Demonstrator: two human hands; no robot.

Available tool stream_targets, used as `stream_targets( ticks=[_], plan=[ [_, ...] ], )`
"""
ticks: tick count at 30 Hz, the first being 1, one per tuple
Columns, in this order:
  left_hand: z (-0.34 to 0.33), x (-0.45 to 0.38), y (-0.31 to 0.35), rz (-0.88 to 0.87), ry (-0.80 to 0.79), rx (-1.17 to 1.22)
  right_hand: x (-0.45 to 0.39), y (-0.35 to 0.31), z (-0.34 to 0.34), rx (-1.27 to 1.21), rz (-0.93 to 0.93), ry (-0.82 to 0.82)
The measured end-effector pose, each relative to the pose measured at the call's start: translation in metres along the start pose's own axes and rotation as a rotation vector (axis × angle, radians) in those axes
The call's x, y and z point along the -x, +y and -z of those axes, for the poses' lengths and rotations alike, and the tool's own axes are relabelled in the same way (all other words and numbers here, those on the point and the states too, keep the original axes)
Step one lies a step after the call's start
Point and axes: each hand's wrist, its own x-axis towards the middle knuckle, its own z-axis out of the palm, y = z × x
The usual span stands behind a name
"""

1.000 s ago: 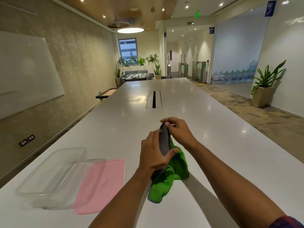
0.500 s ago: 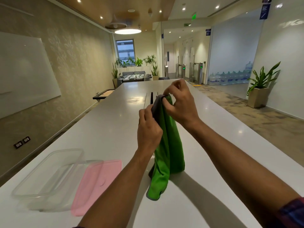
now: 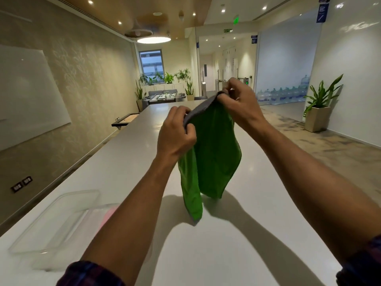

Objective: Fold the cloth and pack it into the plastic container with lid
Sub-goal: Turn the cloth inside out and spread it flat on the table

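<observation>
We see a brightly, evenly lit room: a round ceiling lamp [image 3: 153, 39] and recessed spotlights [image 3: 119, 22] glare off the glossy white table [image 3: 257, 234], where soft arm shadows fall. Wide-angle distortion bends the edges; the hands look slightly motion-blurred.

Green cloth [image 3: 214, 153] with grey edge, clear container [image 3: 55, 226], pink lid [image 3: 108, 215], white table [image 3: 237, 244], plaid sleeves [image 3: 90, 274].

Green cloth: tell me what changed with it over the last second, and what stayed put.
Both hands lifted the cloth off the table and drew its top edge apart, so it now hangs open, the lower end near the tabletop. The left hand and right hand kept their grip throughout. The clear container and pink lid stayed at the left.
</observation>
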Motion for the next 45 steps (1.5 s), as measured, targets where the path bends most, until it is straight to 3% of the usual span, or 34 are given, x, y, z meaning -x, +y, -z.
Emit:
stream_targets(
  ticks=[4,7,12,15,17,19,23,25,28,32,35,37,40,42,45],
  plan=[
    [0.013,-0.011,-0.003,-0.008,0.092,-0.021,-0.007,0.007,0.012,-0.062,-0.079,0.031],
    [0.020,-0.019,-0.007,-0.015,0.130,-0.037,-0.014,0.013,0.021,0.044,-0.090,-0.029],
    [0.016,-0.025,-0.025,-0.025,0.118,-0.164,-0.023,0.025,0.037,0.222,-0.174,-0.376],
    [0.010,-0.026,-0.041,-0.039,0.075,-0.332,-0.023,0.043,0.034,0.511,-0.229,-0.507],
    [0.004,-0.023,-0.049,0.040,0.029,-0.405,-0.018,0.058,0.025,0.784,-0.208,-0.435],
    [-0.006,-0.019,-0.055,0.181,-0.045,-0.409,-0.011,0.072,0.013,0.847,-0.278,-0.361],
    [-0.023,-0.018,-0.058,0.593,-0.140,-0.001,0.002,0.088,-0.007,0.459,-0.560,-0.371],
    [-0.028,-0.016,-0.061,0.633,-0.120,0.074,0.005,0.094,-0.012,0.373,-0.570,-0.330],
    [-0.030,-0.011,-0.067,0.580,-0.048,0.037,0.006,0.095,-0.016,0.470,-0.436,-0.110],
    [-0.033,-0.010,-0.068,0.595,-0.034,0.134,-0.002,0.081,-0.019,0.439,-0.076,0.276],
    [-0.035,0.003,-0.074,0.666,-0.010,0.155,0.002,0.074,-0.022,0.503,0.250,0.372],
    [-0.037,0.018,-0.080,0.772,-0.023,0.124,0.014,0.080,-0.025,0.513,0.425,0.262],
    [-0.038,0.041,-0.081,0.890,-0.206,-0.081,0.040,0.091,-0.040,0.492,0.476,-0.119],
    [-0.041,0.052,-0.076,0.829,-0.227,-0.173,0.054,0.096,-0.057,0.549,0.435,-0.366],
    [-0.048,0.059,-0.061,0.698,-0.315,0.030,0.071,0.096,-0.081,0.464,0.306,-0.617]
  ],
)
